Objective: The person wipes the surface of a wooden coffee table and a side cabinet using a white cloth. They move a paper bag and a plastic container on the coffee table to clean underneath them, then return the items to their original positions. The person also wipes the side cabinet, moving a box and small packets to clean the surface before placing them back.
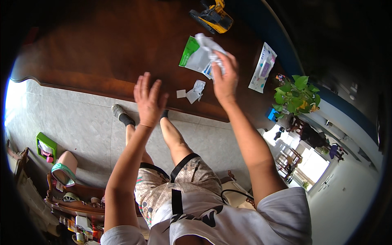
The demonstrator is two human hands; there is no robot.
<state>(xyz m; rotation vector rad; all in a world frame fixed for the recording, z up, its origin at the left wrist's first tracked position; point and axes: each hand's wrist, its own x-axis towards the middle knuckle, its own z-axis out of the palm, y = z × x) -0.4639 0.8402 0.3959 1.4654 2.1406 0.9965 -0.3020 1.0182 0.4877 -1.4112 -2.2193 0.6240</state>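
Note:
My right hand [226, 75] grips a crumpled white wipe or tissue [211, 45] between thumb and fingers, above the dark wooden table [122, 55]. Beneath the wipe lies a green and white plastic packet [193, 55], partly covered, with small blue-and-white sachets [208, 71] at its lower end. My left hand [150, 95] hovers over the table's near edge, fingers spread, holding nothing. Between the hands, torn white wrappers [196, 92] and a small white square [181, 93] rest on the wood.
A yellow toy excavator [217, 18] stands at the table's far side. Right of my right hand lie a wet-wipes pack [264, 68], a leafy potted plant [295, 95] and a small blue object [272, 114]. Wooden furniture holding household items [76, 199] stands at lower left.

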